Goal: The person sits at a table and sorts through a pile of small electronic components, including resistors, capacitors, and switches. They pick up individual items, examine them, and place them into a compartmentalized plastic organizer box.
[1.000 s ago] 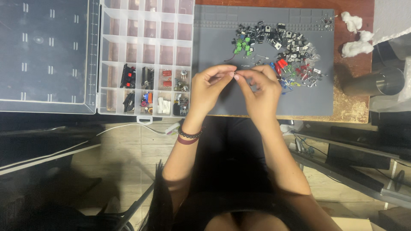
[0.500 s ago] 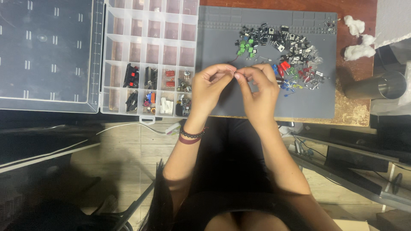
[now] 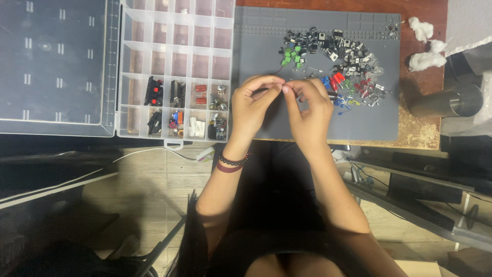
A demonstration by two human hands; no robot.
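A very small part (image 3: 283,85), too small to identify, sits pinched between the fingertips of both hands above the grey work mat (image 3: 266,120), near the mat's middle-left area. The left hand (image 3: 252,105) closes thumb and forefinger narrowly on the part from the 9 o'clock side; the right hand (image 3: 307,107) closes on it in the same narrow pinch from the 3 o'clock side, so the fingertips of the two hands meet. The left wrist carries a dark bead bracelet (image 3: 233,161) and a maroon band just beside it. At 1 o'clock from the hands, on the mat, lies a loose heap of electronic components (image 3: 333,56): small green blocks (image 3: 292,57) toward its left, black and silver pieces along the top, and red, blue and yellow pieces (image 3: 343,87) at its lower edge, just beside the right hand's knuckles. At 9 o'clock from the hands stands a clear plastic compartment organiser (image 3: 177,31), touching the mat's left edge; its lower two rows hold sorted parts, including black-and-red pieces (image 3: 154,92), while the upper compartments show bare. The organiser's open lid (image 3: 54,66) lies flat further out at 9 o'clock. At 2 o'clock, beyond the mat on the brown table (image 3: 423,128), lie white cotton tufts (image 3: 425,43), and a metal cylinder (image 3: 451,102) rests at 3 o'clock, well apart from the hands.
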